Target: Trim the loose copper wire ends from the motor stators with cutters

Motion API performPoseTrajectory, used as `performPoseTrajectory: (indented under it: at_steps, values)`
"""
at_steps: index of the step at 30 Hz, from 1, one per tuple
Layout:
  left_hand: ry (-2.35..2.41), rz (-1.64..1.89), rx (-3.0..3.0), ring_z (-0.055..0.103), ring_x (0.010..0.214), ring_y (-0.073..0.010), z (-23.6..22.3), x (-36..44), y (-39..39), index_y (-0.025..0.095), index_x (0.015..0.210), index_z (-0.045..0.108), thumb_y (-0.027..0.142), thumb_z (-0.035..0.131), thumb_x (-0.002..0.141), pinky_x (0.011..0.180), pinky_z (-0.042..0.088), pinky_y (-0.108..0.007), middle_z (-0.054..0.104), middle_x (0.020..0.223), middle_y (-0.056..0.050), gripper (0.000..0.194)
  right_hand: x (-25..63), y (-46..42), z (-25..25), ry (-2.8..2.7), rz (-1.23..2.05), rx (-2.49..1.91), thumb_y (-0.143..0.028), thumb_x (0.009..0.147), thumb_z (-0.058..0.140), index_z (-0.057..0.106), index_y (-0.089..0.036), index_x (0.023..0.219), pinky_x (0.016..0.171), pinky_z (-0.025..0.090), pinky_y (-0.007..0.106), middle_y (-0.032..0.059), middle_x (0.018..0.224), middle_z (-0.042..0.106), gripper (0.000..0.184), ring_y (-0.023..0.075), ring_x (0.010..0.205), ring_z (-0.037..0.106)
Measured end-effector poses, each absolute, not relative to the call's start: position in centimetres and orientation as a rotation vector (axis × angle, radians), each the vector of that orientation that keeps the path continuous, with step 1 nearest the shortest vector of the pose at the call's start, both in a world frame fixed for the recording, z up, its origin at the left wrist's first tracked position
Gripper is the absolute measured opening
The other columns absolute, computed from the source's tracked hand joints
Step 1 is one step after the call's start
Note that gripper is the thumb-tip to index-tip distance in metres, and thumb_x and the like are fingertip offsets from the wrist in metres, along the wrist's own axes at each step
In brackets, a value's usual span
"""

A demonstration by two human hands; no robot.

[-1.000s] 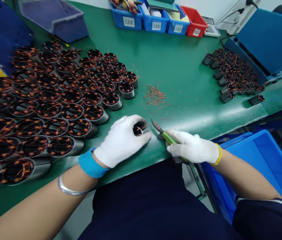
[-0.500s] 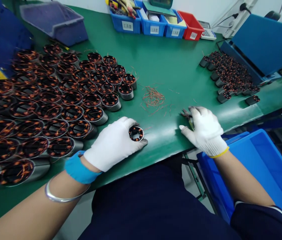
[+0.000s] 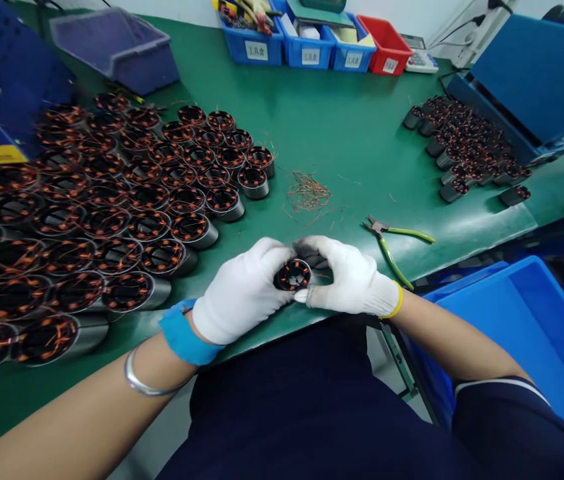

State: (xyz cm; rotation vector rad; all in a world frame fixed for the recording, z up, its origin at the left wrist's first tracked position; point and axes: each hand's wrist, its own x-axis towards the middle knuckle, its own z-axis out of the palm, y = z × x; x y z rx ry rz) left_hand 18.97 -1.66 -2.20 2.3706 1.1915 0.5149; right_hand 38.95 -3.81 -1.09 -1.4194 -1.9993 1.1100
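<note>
Near the table's front edge, my left hand (image 3: 245, 290) in a white glove is wrapped round a motor stator (image 3: 294, 275), a short metal cylinder with copper windings inside its open top. From the other side my right hand (image 3: 349, 275), also gloved, grips the same stator between thumb and fingers. Green-handled cutting pliers (image 3: 386, 239) lie on the table right of my hands, jaws toward the back left. Beyond the stator is a small heap of cut copper wire ends (image 3: 309, 192).
Rows of stators with loose wire ends (image 3: 127, 200) cover the left side. More stators (image 3: 472, 143) stand at the right by a blue metal box (image 3: 537, 83). Tool bins (image 3: 309, 53) and a red bin (image 3: 387, 47) line the back. A blue tub (image 3: 522, 333) sits below the right edge.
My right hand has let go of the pliers, which now lie on the table, and has moved left onto the stator. My left hand has shifted slightly right with the stator.
</note>
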Motion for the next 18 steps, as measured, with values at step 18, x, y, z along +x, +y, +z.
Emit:
performPoseTrajectory:
  at_steps: [18]
  values:
    - [0.810, 0.463, 1.430, 0.036, 0.047, -0.0095, 1.4, 17.7, -1.1, 0.020, 0.051, 0.045, 0.025, 0.063, 0.069, 0.048, 0.031, -0.027, 0.042, 0.049, 0.004, 0.026, 39.0, -3.4, -1.8, -1.347, 1.605, -1.346, -0.034, 0.069, 0.075, 0.050, -0.016, 0.129, 0.092, 0.055, 0.039, 0.0109, 0.117, 0.067, 0.067, 0.0214, 0.100, 0.068]
